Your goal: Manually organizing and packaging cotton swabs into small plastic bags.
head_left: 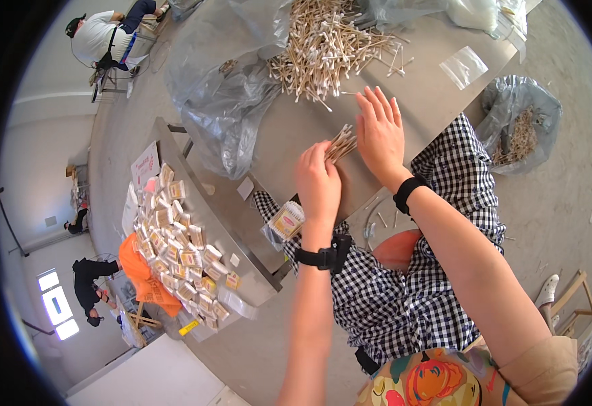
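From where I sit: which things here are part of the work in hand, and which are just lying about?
In use:
- bundle of cotton swabs, in the left hand
- right hand squaring its tips
- loose swab pile
- filled packets

Lying about:
- grey plastic bag
- bagged swabs on the floor
- empty clear sleeve

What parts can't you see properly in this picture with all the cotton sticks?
- Head view: the lower ends of the bundle of swabs are hidden inside the left hand.
- The right hand shows only its back; its palm is hidden.
- The small packets are too small to tell their contents.
- The pile of swabs is cut off by the top edge.
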`<action>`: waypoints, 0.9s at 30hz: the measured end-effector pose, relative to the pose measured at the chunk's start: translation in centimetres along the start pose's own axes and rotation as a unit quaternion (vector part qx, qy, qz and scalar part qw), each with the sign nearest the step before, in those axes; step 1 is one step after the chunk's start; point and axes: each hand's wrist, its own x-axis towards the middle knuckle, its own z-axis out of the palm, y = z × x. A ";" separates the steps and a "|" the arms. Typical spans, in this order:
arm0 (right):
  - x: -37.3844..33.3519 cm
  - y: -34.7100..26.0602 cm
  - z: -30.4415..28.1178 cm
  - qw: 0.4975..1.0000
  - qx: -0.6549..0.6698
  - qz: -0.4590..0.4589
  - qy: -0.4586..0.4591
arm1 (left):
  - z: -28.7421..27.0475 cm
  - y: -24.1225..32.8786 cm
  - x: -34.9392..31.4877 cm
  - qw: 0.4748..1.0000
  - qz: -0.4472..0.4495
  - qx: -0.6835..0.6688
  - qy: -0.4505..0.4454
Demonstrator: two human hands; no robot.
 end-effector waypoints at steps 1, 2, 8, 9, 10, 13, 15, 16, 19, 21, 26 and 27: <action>0.0 0.0 0.1 1.000 0.006 0.004 -0.010 | 0.3 0.3 -0.5 1.000 -0.001 0.001 0.000; -0.1 0.1 0.2 1.000 0.011 0.009 -0.019 | 0.7 0.7 -0.9 1.000 -0.003 -0.013 0.003; -0.2 -0.3 -0.3 0.998 0.037 0.000 -0.053 | 2.7 1.6 -2.0 0.999 0.001 -0.010 0.041; -0.2 -0.4 -0.4 0.998 0.036 -0.001 -0.054 | 2.8 1.5 -2.1 0.999 0.000 -0.011 0.041; -0.2 -0.3 -0.3 0.999 0.030 0.000 -0.043 | 2.8 1.6 -2.0 0.999 -0.002 -0.012 0.040; -0.2 0.0 -0.5 0.999 0.038 -0.002 -0.034 | 2.7 1.8 -2.0 0.999 -0.003 -0.016 0.035; -0.1 0.1 -0.5 0.998 0.052 -0.005 -0.036 | 2.7 1.8 -2.0 0.999 -0.002 -0.018 0.030; -0.1 0.0 -0.5 0.998 0.056 -0.002 -0.034 | 2.7 1.7 -2.0 0.999 0.006 -0.017 0.034; 0.0 -0.1 -0.7 0.996 0.078 -0.001 -0.038 | 2.7 1.6 -2.2 0.999 0.015 -0.015 0.039; 0.0 -0.1 -0.9 0.995 0.095 -0.003 -0.042 | 2.7 1.7 -2.2 0.999 0.018 -0.014 0.039; -0.1 0.0 -1.1 0.978 0.161 -0.107 -0.083 | 3.0 2.0 -2.5 0.998 -0.020 -0.029 0.059; -0.1 0.1 -1.1 0.978 0.161 -0.105 -0.083 | 3.1 2.1 -2.5 0.998 -0.020 -0.029 0.057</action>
